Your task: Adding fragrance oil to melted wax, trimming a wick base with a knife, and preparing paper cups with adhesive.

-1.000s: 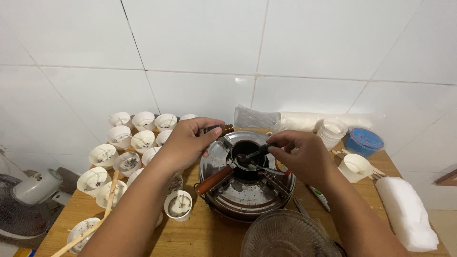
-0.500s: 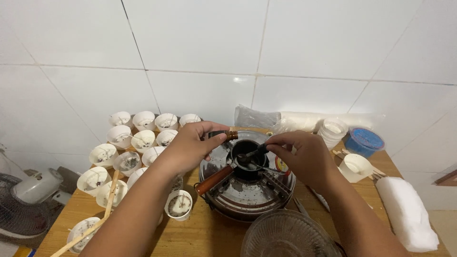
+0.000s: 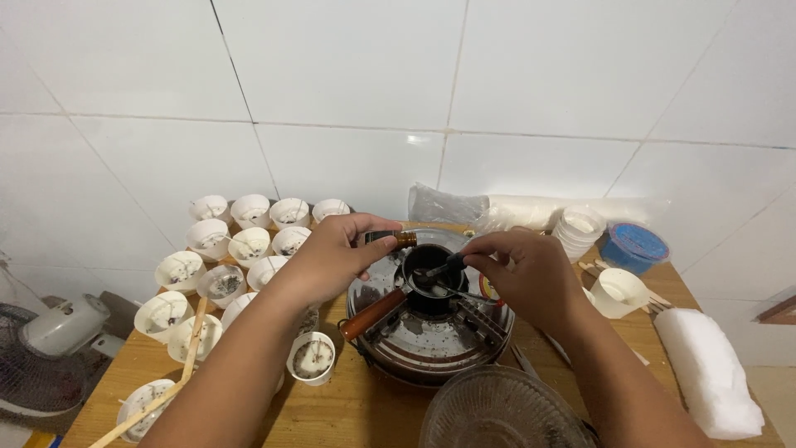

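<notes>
From the head camera, we hold a small amber bottle [image 3: 390, 238] in our left hand [image 3: 327, 259], fingers closed around it, tipped almost flat with its mouth toward a small dark melting pot [image 3: 429, 267] that sits on a round steel cooker [image 3: 431, 332]. Our right hand [image 3: 531, 278] pinches a dark measuring spoon [image 3: 435, 271] over the pot's opening, just beside the bottle's mouth. To do this well, we judge that the spoon bowl should stay level and right under the mouth, and the bottle should tilt slowly so drops land in the spoon and not on the steel. The pot's wooden handle [image 3: 373, 314] points toward us; white paper cups [image 3: 249, 245] with wicks crowd the table to the left.

Against the frame a second ago, the bottle has come nearer the pot and lies flatter, while the spoon hand has barely shifted.
</notes>
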